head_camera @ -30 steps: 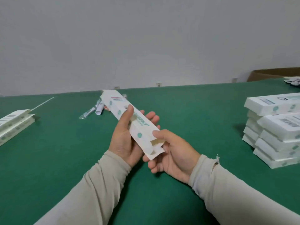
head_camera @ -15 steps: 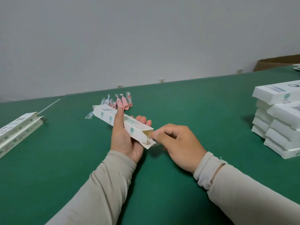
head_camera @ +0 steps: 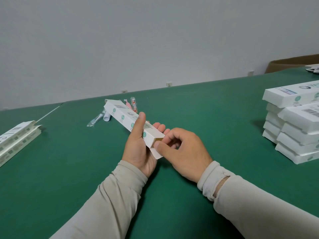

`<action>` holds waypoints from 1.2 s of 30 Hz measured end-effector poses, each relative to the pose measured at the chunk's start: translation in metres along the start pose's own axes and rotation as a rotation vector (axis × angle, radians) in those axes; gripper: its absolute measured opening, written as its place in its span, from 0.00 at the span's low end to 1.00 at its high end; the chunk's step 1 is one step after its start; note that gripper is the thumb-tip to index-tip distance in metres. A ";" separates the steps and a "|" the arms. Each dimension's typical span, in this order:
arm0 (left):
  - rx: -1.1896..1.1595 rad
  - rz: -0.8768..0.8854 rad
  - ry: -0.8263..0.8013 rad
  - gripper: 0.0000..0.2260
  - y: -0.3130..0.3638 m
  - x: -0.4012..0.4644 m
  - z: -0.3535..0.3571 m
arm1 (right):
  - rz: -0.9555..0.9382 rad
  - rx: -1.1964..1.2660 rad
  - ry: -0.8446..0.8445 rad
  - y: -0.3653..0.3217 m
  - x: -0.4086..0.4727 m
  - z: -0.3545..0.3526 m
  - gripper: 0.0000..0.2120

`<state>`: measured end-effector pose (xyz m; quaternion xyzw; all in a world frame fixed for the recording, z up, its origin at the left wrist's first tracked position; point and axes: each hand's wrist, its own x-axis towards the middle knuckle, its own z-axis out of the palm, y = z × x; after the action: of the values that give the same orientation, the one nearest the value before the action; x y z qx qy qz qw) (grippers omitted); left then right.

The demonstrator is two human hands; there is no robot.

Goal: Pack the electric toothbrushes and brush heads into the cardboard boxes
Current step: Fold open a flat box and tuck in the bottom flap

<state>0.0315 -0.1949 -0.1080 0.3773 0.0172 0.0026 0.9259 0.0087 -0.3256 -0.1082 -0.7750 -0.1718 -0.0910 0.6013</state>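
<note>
My left hand (head_camera: pixel 138 149) grips a long white cardboard box (head_camera: pixel 124 118) with teal dots, thumb on top and fingers underneath. The box points away to the left, its near end open with a flap hanging down. My right hand (head_camera: pixel 184 152) pinches that end flap with thumb and curled fingers. Behind the box lie pink toothbrush parts (head_camera: pixel 133 104) and a wrapped white brush head (head_camera: pixel 96 119) on the green table.
A stack of closed white boxes (head_camera: pixel 293 128) fills the right side. Flat unfolded boxes (head_camera: pixel 17 138) lie at the left edge. A brown carton (head_camera: pixel 293 63) stands beyond the table's far right corner. The green table (head_camera: pixel 207 107) reaches back to a grey wall.
The box has been turned from its broad face onto a narrower side and lowered. My right hand moved from under the near end to pinching its flap.
</note>
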 end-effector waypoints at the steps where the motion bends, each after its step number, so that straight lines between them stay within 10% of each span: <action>1: -0.005 -0.003 -0.003 0.22 -0.001 0.000 0.000 | -0.003 0.009 0.005 0.000 0.000 0.000 0.10; 11: -0.086 -0.066 0.141 0.28 0.011 0.001 -0.003 | -0.163 -0.229 -0.304 -0.002 -0.002 -0.011 0.16; 21: -0.107 -0.018 0.129 0.33 0.008 -0.001 0.003 | -0.356 -0.317 -0.074 -0.003 0.003 -0.016 0.07; 32: -0.074 -0.022 0.039 0.11 0.006 -0.005 0.006 | -0.395 -0.329 -0.012 0.003 0.007 -0.016 0.03; 36: 0.025 -0.169 -0.054 0.24 0.005 -0.009 0.006 | -0.319 -0.349 0.053 0.003 0.008 -0.022 0.11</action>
<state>0.0229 -0.1956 -0.0996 0.3857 0.0238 -0.0860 0.9183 0.0185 -0.3463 -0.1026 -0.8275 -0.2580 -0.2337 0.4405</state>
